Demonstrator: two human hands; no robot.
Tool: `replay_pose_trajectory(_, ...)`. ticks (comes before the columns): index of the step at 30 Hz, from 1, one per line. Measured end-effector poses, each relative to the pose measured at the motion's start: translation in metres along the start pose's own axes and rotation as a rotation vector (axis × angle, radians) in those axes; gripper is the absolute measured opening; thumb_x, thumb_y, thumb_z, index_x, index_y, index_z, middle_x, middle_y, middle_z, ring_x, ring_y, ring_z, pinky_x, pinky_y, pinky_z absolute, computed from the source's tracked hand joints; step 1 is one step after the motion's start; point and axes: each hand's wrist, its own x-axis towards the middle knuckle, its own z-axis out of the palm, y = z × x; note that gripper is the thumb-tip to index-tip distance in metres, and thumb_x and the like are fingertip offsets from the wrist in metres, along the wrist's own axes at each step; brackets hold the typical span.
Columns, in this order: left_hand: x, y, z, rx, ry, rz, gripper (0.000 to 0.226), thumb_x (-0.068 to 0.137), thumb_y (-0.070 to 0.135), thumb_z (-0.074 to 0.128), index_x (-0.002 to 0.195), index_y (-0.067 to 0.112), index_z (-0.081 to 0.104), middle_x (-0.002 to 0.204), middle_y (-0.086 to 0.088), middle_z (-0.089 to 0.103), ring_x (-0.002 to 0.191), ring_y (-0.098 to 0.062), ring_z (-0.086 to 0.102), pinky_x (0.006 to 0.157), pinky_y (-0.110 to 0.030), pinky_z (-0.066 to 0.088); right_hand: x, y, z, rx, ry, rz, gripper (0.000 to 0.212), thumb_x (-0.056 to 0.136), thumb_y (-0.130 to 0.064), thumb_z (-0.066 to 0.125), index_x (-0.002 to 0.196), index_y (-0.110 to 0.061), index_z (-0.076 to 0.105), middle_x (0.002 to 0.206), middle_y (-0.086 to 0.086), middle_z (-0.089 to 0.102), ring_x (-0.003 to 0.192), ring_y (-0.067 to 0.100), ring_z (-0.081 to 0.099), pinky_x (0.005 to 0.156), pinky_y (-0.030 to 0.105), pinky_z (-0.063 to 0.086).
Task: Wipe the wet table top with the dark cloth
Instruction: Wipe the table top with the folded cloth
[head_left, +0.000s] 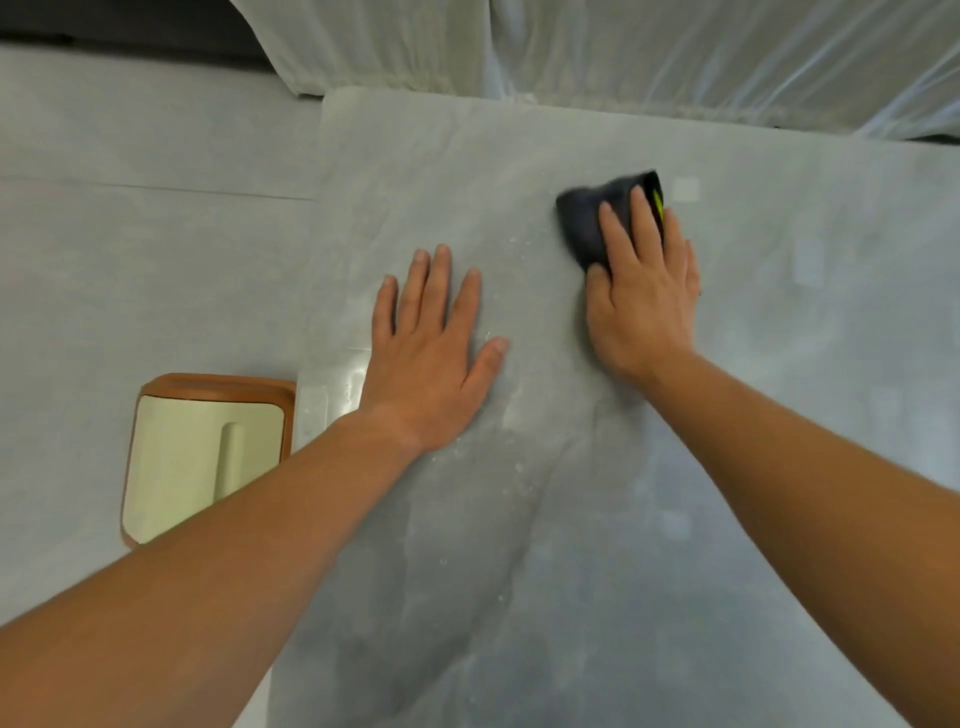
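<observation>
Two hands are working on the counter (519, 519). Right hand (644, 291) is lying over the dark cloth (587, 223), fingers draping across the bunched top, thumb tucking in against the near-left edge, so it is gripping and pressing at once. Left hand (431, 353) is resting flat, palm down, fingers spread and holding nothing; it looks to be bracing. The cloth is sitting right of centre on the far half of the counter, well apart from the left hand.

Handling, as a judgement: the cloth is looking soft, light and limp, crumpling into a wad with no stiffness, probably going damp and heavier as it soaks. Best hold is from above, palm over the bulk, thumb hooking one side so it is not sliding out. A yellow-green mark is showing at its right edge; the outline is blurring slightly.

The counter is looking like pale grey stone or laminate, smooth, with faint veins, square far corners and a wet sheen; small droplets (511, 415) are scattering near the left hand, so the surface is likely slippery.

Off the left edge, an orange-rimmed, cream-coloured rounded rectangular thing (208, 457) is lying on the pale floor (130, 208). White pleated fabric (623, 52) is hanging beyond the far edge.
</observation>
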Motion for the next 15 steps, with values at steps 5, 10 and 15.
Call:
replay_pose_trajectory(5,0.0,0.001,0.0,0.008,-0.007,0.0,0.076,0.098,0.062,0.005,0.161,0.02,-0.002,0.169,-0.01,-0.017,0.153,-0.022,-0.024,0.121,-0.044,-0.019,-0.029,-0.004,0.004,-0.041,-0.021,-0.145,0.056,0.102,-0.033,0.037,0.157,-0.026,0.03,0.168,0.001,0.014,0.155,0.031,0.007,0.125,0.047,0.004)
replay_pose_trajectory(10,0.0,0.002,-0.002,-0.001,-0.003,-0.002,0.076,0.099,0.061,0.006,0.161,0.02,-0.002,0.169,-0.01,-0.017,0.153,-0.023,-0.024,0.122,-0.046,-0.017,-0.031,0.022,-0.008,-0.078,-0.11,-0.293,0.056,0.099,-0.033,0.039,0.155,-0.022,0.036,0.167,0.003,0.018,0.154,0.032,0.012,0.123,0.052,0.015)
replay_pose_trajectory(15,-0.001,0.0,0.002,-0.028,0.04,0.006,0.074,0.1,0.06,0.006,0.162,0.02,0.004,0.17,-0.01,-0.011,0.155,-0.023,-0.019,0.123,-0.046,-0.014,0.054,0.002,-0.009,0.004,0.031,-0.013,0.056,0.101,-0.033,0.035,0.157,-0.027,0.03,0.168,0.001,0.014,0.154,0.03,0.008,0.125,0.048,0.007)
